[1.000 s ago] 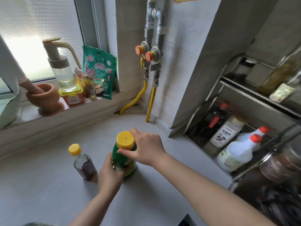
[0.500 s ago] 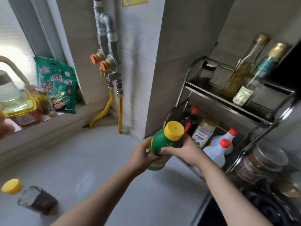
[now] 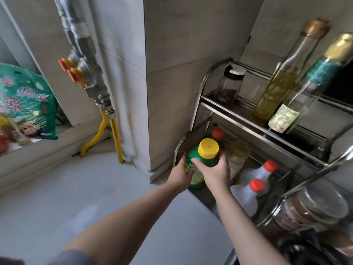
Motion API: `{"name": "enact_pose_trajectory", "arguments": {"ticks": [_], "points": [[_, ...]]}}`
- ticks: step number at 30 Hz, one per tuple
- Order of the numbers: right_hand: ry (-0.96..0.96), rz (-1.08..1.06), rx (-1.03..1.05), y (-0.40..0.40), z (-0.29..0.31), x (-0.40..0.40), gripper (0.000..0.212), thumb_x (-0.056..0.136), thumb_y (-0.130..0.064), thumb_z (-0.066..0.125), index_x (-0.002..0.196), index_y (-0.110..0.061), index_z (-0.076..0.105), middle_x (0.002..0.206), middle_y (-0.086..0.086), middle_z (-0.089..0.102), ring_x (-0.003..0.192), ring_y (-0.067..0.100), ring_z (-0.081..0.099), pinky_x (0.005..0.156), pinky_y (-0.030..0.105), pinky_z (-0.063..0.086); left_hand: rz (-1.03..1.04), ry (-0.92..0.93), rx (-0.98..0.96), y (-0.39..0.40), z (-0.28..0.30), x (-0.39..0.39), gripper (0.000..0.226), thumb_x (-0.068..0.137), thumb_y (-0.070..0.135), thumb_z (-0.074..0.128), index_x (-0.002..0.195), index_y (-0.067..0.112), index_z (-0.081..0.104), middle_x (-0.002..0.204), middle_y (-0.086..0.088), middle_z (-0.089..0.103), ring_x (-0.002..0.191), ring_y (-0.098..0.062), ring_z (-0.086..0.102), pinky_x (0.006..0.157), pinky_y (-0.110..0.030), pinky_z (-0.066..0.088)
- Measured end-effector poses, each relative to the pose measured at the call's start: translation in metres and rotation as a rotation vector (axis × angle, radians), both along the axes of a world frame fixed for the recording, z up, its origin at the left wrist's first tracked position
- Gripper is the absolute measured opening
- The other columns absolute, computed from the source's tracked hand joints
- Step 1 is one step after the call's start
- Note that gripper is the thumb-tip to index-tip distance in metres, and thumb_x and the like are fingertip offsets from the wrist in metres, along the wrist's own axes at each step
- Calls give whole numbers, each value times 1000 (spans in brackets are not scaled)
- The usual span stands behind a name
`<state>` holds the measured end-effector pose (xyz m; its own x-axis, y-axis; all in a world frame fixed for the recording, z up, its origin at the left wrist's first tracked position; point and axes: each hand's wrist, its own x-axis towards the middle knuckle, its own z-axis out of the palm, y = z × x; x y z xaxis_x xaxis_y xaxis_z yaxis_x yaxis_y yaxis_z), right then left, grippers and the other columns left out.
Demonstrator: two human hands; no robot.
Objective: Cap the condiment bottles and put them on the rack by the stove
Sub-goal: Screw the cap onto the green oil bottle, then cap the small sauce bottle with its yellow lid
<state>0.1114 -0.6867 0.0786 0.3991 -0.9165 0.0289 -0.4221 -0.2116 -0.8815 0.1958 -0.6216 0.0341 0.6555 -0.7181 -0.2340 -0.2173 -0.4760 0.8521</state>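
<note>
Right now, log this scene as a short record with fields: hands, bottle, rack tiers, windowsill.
left hand: grips the green bottle's lower body
right hand: grips the bottle just below its cap
green bottle: yellow cap on, at the left end of the rack's lower tier; whether it rests there cannot be told
rack: metal, two tiers
upper tier: dark-lidded jar, two tall glass bottles
lower tier: two white red-capped bottles, other bottles behind
windowsill: green snack bag

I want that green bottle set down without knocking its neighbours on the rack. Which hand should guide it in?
The right hand, probably. It grips the green bottle on the side facing the rack's lower-shelf bottles, while the left hand supports its outer side, nearer the counter.
</note>
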Motion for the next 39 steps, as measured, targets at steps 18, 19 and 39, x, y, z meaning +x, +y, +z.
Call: {"name": "enact_pose_trajectory", "arguments": {"ticks": [18,19,39], "points": [[11,25,-348,36,-2,-2,68,78,-13,70,136,-3,38,132,20,42,121,33,40,96,38,39,175,-117,-77,69,4,-1,58,91,17,54,144,22,30,140,-4,45,122,-19,50,104,-30,39],[-25,55,-370,47,-1,-3,64,77,-10,70,133,-2,42,130,20,44,119,33,43,96,37,39,202,-117,-71,89,2,-3,55,91,18,54,142,22,33,138,-5,46,119,-19,53,103,-34,41],[151,1526,-578,366,19,147,58,84,-35,65,136,-25,42,135,-1,45,119,17,47,93,39,46,1162,-191,-19,421,-5,-11,51,79,25,70,123,10,48,117,-2,51,113,-20,51,90,-40,48]]}}
